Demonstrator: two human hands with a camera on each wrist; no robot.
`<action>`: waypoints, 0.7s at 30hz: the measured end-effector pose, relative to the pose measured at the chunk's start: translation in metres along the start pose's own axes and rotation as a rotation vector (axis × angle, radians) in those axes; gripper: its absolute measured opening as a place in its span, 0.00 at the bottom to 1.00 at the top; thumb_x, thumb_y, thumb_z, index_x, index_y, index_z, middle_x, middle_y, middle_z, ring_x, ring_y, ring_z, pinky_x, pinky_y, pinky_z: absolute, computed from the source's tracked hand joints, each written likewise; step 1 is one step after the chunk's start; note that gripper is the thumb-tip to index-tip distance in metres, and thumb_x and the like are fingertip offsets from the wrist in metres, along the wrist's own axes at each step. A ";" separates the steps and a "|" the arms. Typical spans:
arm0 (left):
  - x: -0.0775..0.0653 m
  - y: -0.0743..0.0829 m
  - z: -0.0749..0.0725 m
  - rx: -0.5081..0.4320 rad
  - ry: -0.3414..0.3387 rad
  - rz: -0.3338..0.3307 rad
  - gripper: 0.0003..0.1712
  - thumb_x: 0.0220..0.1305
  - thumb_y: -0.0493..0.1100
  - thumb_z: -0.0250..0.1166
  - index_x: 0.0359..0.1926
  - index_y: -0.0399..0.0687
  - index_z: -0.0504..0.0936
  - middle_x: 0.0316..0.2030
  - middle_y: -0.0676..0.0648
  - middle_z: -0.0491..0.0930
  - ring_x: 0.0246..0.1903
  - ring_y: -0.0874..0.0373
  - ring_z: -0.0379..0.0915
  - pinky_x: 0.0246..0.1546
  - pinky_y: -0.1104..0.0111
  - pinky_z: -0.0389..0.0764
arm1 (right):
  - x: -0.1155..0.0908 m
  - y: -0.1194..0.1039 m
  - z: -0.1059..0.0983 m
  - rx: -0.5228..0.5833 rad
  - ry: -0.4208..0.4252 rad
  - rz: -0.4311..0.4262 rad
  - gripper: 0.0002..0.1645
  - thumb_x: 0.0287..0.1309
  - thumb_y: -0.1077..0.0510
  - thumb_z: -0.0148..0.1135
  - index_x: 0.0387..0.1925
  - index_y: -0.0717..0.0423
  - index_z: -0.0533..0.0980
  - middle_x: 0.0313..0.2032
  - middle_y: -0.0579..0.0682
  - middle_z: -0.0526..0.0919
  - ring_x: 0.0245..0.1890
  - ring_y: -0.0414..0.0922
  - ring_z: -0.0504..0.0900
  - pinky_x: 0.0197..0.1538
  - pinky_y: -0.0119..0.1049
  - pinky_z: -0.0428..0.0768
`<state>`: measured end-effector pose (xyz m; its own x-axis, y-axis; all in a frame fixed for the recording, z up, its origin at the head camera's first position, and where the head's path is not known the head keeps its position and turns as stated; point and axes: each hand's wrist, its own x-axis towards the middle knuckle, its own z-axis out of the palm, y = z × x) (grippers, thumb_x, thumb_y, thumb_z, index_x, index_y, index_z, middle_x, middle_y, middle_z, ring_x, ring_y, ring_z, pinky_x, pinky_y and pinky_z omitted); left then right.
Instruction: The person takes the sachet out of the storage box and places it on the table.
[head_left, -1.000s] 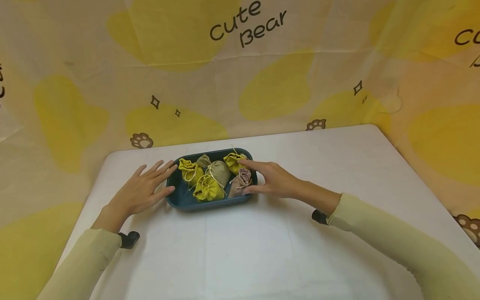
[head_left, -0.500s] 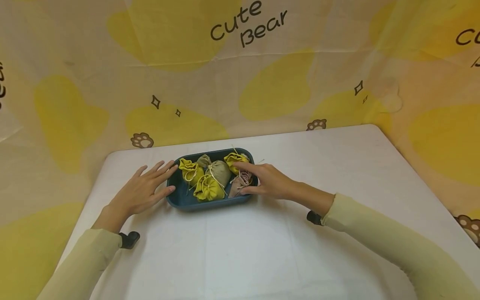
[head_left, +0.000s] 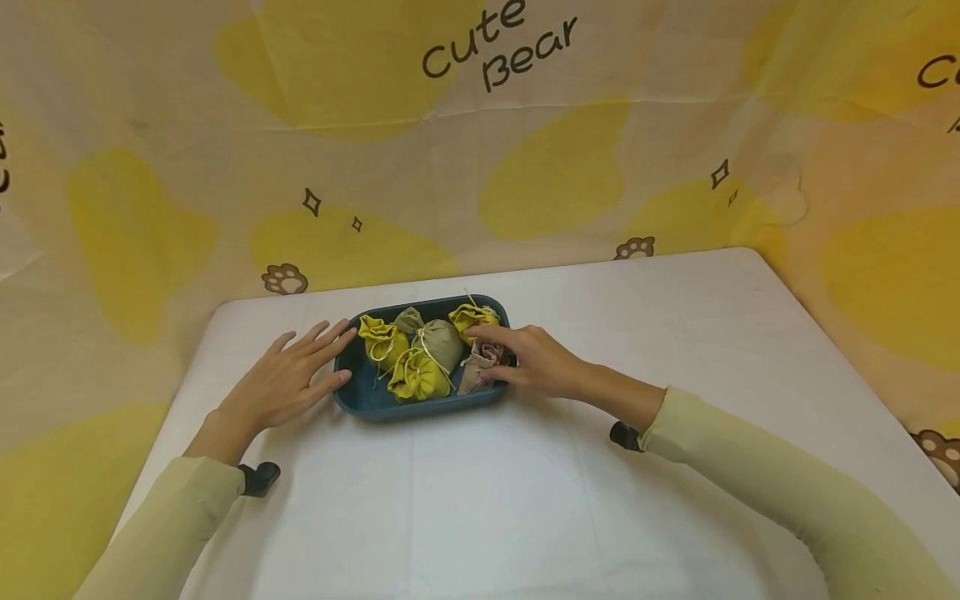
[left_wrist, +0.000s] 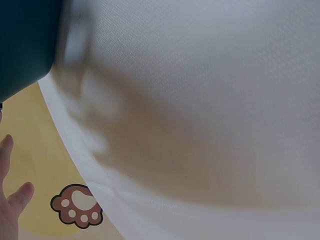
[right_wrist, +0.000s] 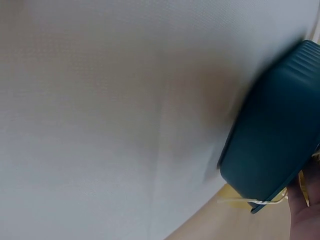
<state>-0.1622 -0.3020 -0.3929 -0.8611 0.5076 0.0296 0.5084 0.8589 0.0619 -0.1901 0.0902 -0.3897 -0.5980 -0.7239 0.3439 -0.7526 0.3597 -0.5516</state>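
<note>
Small drawstring pouches lie in a dark teal tray (head_left: 420, 410). The right hand (head_left: 543, 362) reaches over the tray's right end. Its thumb and fingers close around a mauve pouch (head_left: 472, 373) there, and its other fingers are hidden behind it. Just beyond sits a yellow pouch (head_left: 472, 316), partly covered by that hand. At the tray's left end the left hand (head_left: 288, 375) lies with spread fingers, fingertips at the rim. Two more yellow pouches (head_left: 418, 379) and a grey-green pouch (head_left: 441, 343) rest between the hands. In the right wrist view, a pale cord (right_wrist: 245, 201) hangs past the tray's edge.
The tray stands on a white-covered table (head_left: 480, 500), near its far edge. A yellow-patterned cloth (head_left: 555, 175) with paw prints and lettering hangs behind. Dark wrist cameras (head_left: 260, 480) are worn at both sleeves.
The right hand has shifted slightly left, its thumb and index finger coming in closer around the mauve pouch. The left hand and the tray have stayed in place.
</note>
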 end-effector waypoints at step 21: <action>0.000 0.003 -0.002 0.000 -0.005 -0.013 0.39 0.74 0.61 0.51 0.78 0.51 0.56 0.76 0.44 0.54 0.74 0.40 0.51 0.68 0.37 0.51 | 0.008 -0.001 -0.013 0.016 0.082 -0.068 0.25 0.56 0.63 0.72 0.56 0.61 0.78 0.44 0.52 0.88 0.27 0.37 0.78 0.30 0.35 0.79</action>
<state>-0.1607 -0.2997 -0.3908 -0.8675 0.4968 0.0238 0.4973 0.8653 0.0625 -0.1979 0.0913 -0.3765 -0.5668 -0.6957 0.4412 -0.7881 0.3018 -0.5365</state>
